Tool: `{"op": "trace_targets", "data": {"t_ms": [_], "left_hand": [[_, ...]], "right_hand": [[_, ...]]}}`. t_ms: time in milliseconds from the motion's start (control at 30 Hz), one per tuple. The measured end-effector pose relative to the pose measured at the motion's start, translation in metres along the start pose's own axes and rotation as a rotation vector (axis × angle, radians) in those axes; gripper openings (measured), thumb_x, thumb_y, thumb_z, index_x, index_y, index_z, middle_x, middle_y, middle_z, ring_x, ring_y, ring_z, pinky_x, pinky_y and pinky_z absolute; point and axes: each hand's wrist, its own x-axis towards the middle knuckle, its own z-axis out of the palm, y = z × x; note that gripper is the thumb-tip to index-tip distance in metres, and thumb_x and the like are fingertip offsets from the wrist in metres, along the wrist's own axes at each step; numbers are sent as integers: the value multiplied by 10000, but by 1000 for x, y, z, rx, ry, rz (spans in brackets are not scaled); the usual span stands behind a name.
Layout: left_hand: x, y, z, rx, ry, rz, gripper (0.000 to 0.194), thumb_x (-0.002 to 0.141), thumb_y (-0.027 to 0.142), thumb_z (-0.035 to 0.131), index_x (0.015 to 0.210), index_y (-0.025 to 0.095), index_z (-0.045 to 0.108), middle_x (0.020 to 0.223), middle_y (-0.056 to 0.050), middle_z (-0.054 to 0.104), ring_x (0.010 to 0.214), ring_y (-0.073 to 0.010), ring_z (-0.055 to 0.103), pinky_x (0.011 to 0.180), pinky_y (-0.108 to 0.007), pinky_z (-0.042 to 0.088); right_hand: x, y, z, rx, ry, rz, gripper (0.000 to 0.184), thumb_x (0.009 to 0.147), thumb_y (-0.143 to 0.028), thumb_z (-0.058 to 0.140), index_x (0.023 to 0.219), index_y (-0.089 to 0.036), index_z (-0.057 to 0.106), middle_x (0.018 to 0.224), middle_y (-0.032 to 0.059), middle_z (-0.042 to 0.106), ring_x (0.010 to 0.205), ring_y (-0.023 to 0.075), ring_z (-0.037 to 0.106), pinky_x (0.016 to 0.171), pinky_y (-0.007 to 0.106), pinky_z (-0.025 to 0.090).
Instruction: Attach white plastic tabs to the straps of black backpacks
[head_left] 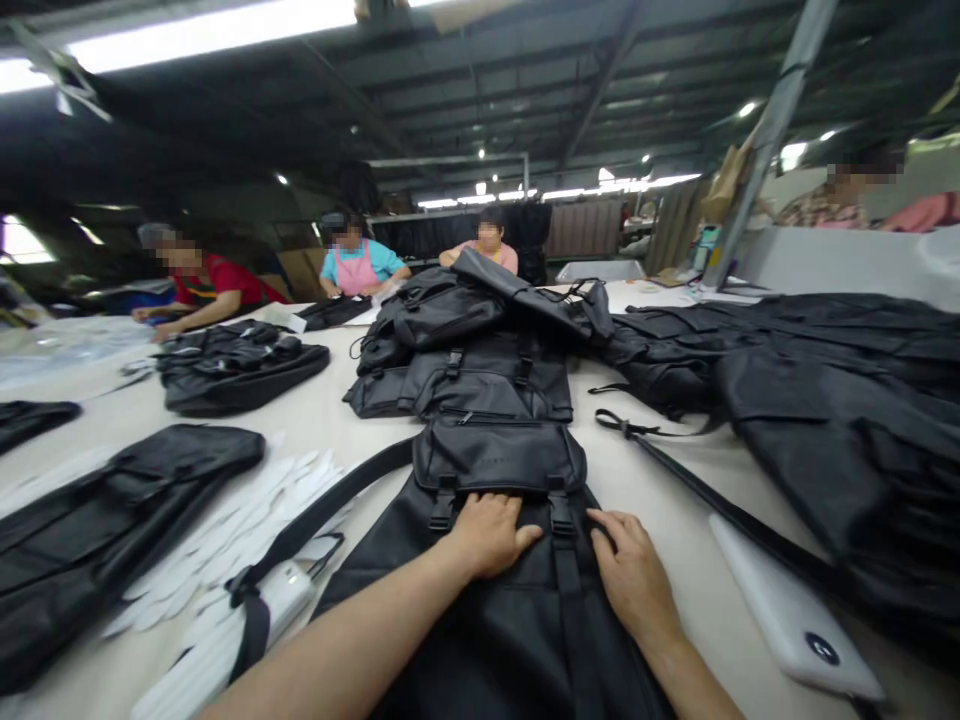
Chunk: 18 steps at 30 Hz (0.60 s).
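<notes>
A black backpack lies flat on the table in front of me, with its pocket flap toward the far end. Two black plastic buckles hang from the flap: a left buckle and a right buckle. Between them my left hand lies palm down, its fingertips tucked under the flap's lower edge and out of sight, its thumb out to the right. My right hand rests on the backpack's right edge beside the right buckle, fingers slightly spread. Neither hand visibly grasps anything.
Black bags are piled just beyond and heaped at right; more lie at left. White strips cover part of the table. A white device lies at right, a strap beside it. Several co-workers sit across the table.
</notes>
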Motion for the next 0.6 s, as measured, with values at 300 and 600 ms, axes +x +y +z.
{"op": "trace_targets", "data": {"t_ms": [300,600], "left_hand": [[-35,6,-24,-80,-13,-10,567,756,529,479,1141,127,586,1232,-154,557,1160,-314,480,975,-388,348],[-141,-107,-36,16,250,-333,710,761,542,460,1290,71,402,1301,-181,473,1195,-292,438,992,-363,334]], "right_hand": [[0,-17,-13,-73,-70,48,352,824,-229,381,1070,-141,617,1049,94,595,1026,186,519,954,301,366],[7,-15,-49,-176,-257,197,531,810,-411,456,1231,-89,485,1039,154,621,945,239,583,859,358,418]]}}
